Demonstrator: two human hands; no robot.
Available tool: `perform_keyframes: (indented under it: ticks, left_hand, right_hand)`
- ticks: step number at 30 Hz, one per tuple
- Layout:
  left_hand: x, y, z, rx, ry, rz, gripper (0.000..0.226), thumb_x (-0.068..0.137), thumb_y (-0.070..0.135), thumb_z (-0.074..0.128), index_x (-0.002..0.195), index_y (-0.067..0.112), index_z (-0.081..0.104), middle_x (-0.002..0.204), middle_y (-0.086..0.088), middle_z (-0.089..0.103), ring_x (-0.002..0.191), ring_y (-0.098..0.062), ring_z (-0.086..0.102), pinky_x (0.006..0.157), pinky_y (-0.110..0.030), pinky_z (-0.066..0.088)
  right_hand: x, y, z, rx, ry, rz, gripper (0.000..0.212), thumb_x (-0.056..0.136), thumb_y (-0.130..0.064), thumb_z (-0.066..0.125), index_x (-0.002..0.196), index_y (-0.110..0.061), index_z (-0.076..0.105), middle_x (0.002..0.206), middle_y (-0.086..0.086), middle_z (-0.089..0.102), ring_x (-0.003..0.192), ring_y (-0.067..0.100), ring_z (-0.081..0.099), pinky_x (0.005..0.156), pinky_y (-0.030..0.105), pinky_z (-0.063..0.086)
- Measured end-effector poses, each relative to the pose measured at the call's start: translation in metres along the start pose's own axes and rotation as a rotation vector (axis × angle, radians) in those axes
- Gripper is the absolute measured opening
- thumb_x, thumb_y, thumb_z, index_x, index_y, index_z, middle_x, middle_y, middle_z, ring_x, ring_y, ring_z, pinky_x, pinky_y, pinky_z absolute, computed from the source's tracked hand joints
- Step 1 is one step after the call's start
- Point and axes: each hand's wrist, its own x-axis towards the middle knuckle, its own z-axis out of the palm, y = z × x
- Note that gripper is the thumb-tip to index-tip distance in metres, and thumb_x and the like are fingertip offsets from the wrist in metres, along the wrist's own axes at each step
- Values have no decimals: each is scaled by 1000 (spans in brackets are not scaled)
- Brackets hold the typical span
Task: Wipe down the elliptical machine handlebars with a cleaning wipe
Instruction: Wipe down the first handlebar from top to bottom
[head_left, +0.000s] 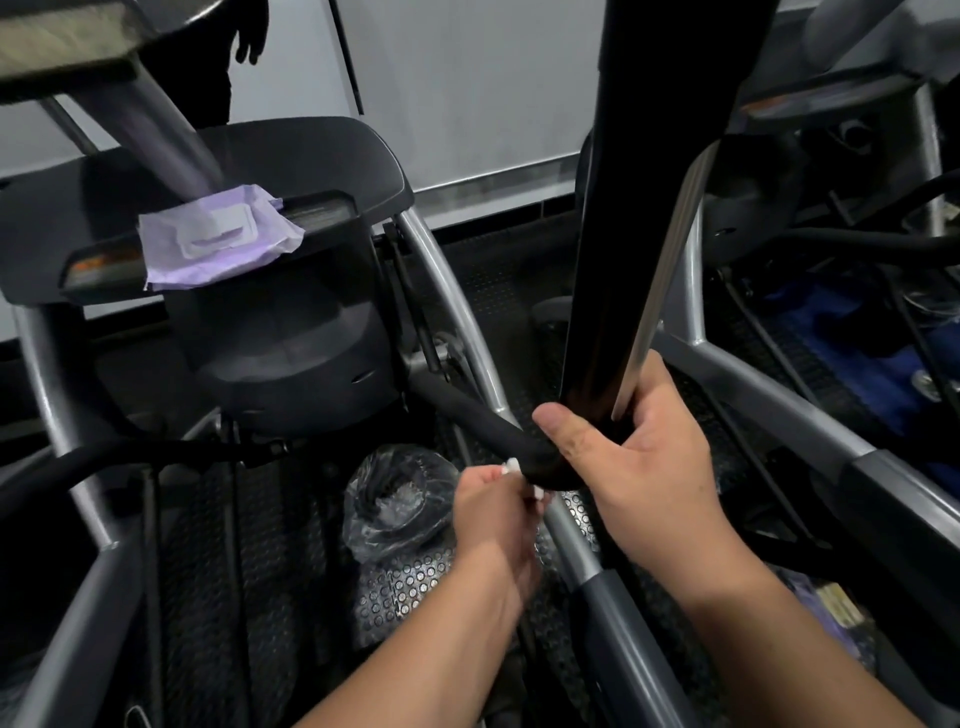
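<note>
A tall black handlebar (644, 218) of the elliptical rises in the middle right. My right hand (634, 462) grips its lower end, thumb across the front. A padded black side bar (467, 410) runs in from the left and meets it there. My left hand (498, 514) pinches a white wipe (514, 467) against the end of that padded bar; only small bits of the wipe show between the fingers. A purple pack of wipes (218, 234) lies on the machine's dark console shelf (337, 156) at the upper left.
Silver frame tubes (457, 306) slope down on both sides. A clear plastic bag (400, 499) sits on the studded foot pedal (410, 587) below my left hand. Another machine (841, 156) stands at the right, with a blue item (878, 374) on the floor.
</note>
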Motion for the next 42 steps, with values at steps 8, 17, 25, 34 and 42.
perform_keyframes:
  ticks: [8, 17, 25, 34, 42]
  left_hand:
    - [14, 11, -8, -14, 18, 53, 23, 80, -17, 47, 85, 6, 49, 63, -12, 56, 59, -21, 53, 60, -32, 48]
    - [26, 6, -20, 596, 93, 528, 23, 87, 5, 66, 76, 25, 65, 98, -4, 66, 86, 0, 61, 81, -20, 47]
    - [46, 36, -16, 1073, -196, 786, 27, 83, 7, 58, 84, 27, 76, 84, 19, 66, 97, -18, 61, 90, -32, 48]
    - [63, 62, -3, 1336, -368, 730, 31, 80, 5, 57, 74, 29, 74, 75, 9, 71, 92, -20, 64, 82, -32, 50]
    - [77, 73, -10, 1332, -494, 763, 27, 77, 1, 60, 81, 18, 81, 78, 5, 78, 76, -6, 70, 76, -25, 56]
  right_hand:
    - [-6, 12, -11, 74, -100, 30, 26, 73, -42, 75, 96, -44, 63, 100, -7, 64, 93, 10, 66, 83, 33, 53]
    - [-31, 46, -9, -124, -81, 116, 38, 90, -9, 69, 105, -42, 62, 109, -22, 57, 68, 8, 57, 64, 10, 43]
    - [-35, 51, -4, -183, -41, 79, 14, 89, -29, 69, 95, -40, 63, 109, -20, 53, 68, 5, 58, 61, 15, 43]
    - [-55, 59, 27, -725, -173, -649, 17, 90, -21, 64, 76, -11, 63, 78, 6, 57, 72, 30, 54, 65, 42, 50]
    - [-22, 20, 61, -1276, -494, -699, 23, 81, -8, 43, 78, -8, 66, 77, 16, 61, 75, 33, 57, 75, 47, 51]
